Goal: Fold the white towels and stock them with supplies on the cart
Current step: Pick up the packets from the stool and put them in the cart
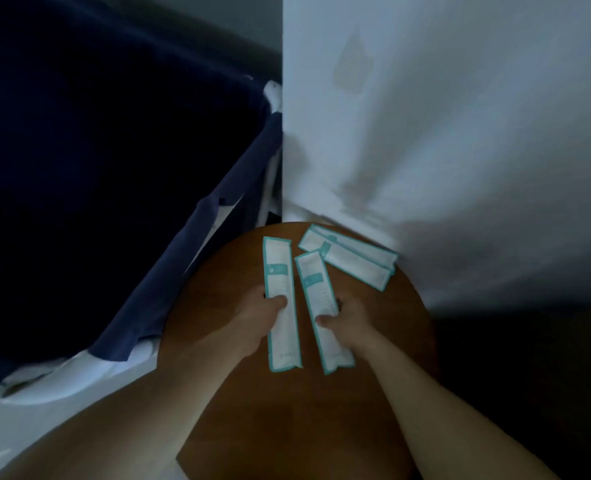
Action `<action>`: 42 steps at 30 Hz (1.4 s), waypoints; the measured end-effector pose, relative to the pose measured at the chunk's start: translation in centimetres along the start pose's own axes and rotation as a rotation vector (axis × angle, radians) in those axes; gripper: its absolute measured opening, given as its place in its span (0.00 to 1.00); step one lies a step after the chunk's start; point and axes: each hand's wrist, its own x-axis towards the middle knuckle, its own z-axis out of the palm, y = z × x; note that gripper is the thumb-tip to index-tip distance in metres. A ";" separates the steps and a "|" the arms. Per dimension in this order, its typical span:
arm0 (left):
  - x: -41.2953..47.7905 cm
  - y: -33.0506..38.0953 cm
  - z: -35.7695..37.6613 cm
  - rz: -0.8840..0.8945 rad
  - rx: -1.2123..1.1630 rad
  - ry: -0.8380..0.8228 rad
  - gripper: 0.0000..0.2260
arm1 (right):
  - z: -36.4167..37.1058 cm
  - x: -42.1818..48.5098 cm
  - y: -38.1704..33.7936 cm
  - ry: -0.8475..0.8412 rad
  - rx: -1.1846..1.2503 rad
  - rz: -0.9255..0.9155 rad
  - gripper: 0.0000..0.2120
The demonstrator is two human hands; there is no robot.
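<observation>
Long white sachets with teal edges lie on a round wooden table (384,341). My left hand (256,320) grips one sachet (282,299), thumb on top of it. My right hand (349,322) grips a second sachet (321,306) just to the right. Two more sachets (352,259) lie overlapped near the table's far edge, untouched. A large white cloth (443,133), towel or sheet, fills the upper right behind the table.
A dark blue fabric bag (96,168) with a blue rim hangs at the left, white cloth (79,368) showing under its lower edge. The floor to the right of the table is dark. The scene is dim.
</observation>
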 end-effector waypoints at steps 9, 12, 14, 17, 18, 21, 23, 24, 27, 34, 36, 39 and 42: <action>-11.7 7.4 -2.0 0.379 0.092 -0.185 0.10 | -5.5 -14.7 -6.1 0.376 0.101 -0.081 0.04; -15.8 10.0 -2.2 0.470 0.114 -0.244 0.10 | -7.1 -19.1 -8.1 0.484 0.151 -0.132 0.09; -19.3 11.5 -1.8 0.546 0.152 -0.260 0.09 | -8.5 -23.0 -9.0 0.556 0.195 -0.148 0.08; -24.4 13.3 -0.1 0.677 0.187 -0.292 0.07 | -11.6 -28.8 -9.3 0.690 0.252 -0.193 0.07; -26.2 13.8 0.7 0.718 0.190 -0.305 0.05 | -12.7 -30.7 -9.1 0.729 0.270 -0.211 0.07; -31.7 14.5 3.4 0.822 0.187 -0.382 0.05 | -16.0 -36.4 -7.8 0.835 0.360 -0.277 0.06; -35.4 14.3 5.7 0.860 0.175 -0.453 0.05 | -18.0 -40.1 -6.0 0.894 0.413 -0.305 0.06; -37.2 13.9 7.1 0.877 0.175 -0.485 0.05 | -19.0 -42.1 -4.8 0.918 0.431 -0.309 0.06; -43.0 11.9 11.8 0.916 0.183 -0.571 0.05 | -21.8 -47.9 -0.2 0.992 0.436 -0.296 0.05; -57.1 1.7 25.1 0.890 0.271 -0.792 0.08 | -28.2 -63.4 15.7 1.197 0.453 -0.171 0.05; -61.1 -1.5 28.9 0.887 0.301 -0.844 0.09 | -29.2 -67.6 20.5 1.252 0.453 -0.101 0.05; -66.5 -5.8 34.4 0.852 0.313 -0.936 0.09 | -30.0 -73.7 27.2 1.336 0.459 -0.027 0.05; -71.0 -9.3 39.4 0.853 0.359 -1.012 0.06 | -31.0 -78.7 32.9 1.391 0.503 0.028 0.04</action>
